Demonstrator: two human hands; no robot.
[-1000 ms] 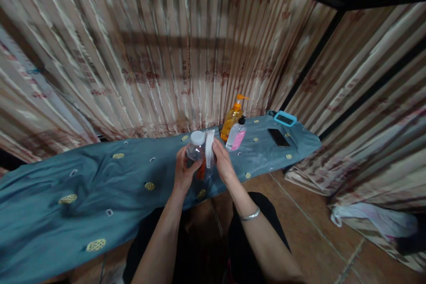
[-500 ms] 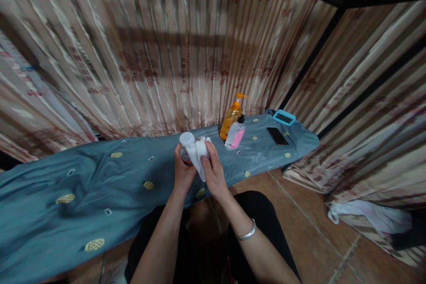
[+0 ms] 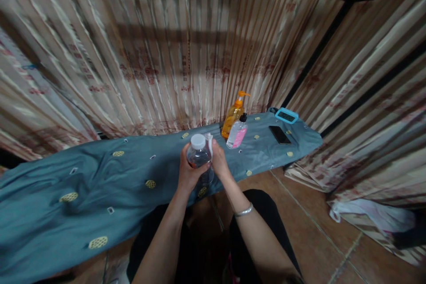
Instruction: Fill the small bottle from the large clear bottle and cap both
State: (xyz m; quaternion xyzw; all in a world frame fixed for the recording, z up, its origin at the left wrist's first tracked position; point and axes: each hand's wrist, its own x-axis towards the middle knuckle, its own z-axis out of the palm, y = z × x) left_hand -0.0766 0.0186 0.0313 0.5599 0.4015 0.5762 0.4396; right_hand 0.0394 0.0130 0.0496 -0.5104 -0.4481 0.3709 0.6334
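Note:
A clear plastic bottle [image 3: 199, 155] with a white cap is held upright over the cloth-covered board. My left hand [image 3: 190, 172] wraps round it from the left, its thumb across the front. On the bottle's right side my right hand [image 3: 218, 158] grips a white cloth [image 3: 209, 142], pressed against the bottle; most of the cloth is hidden by the fingers. Just right of my hands stand an orange pump bottle [image 3: 232, 120] and a smaller clear bottle [image 3: 237, 134] with a black top and pink label.
The long board wears a blue-green cover [image 3: 133, 204] with pineapple prints. At its right end lie a black phone [image 3: 280, 135] and a light-blue digital clock [image 3: 286, 116]. Patterned curtains [image 3: 159, 62] hang behind, and a white bag [image 3: 372, 215] rests low at the right.
The cloth has gone from the bottle's front to its right side, with my right hand. The bottle now faces me more openly, and my left thumb lies across it.

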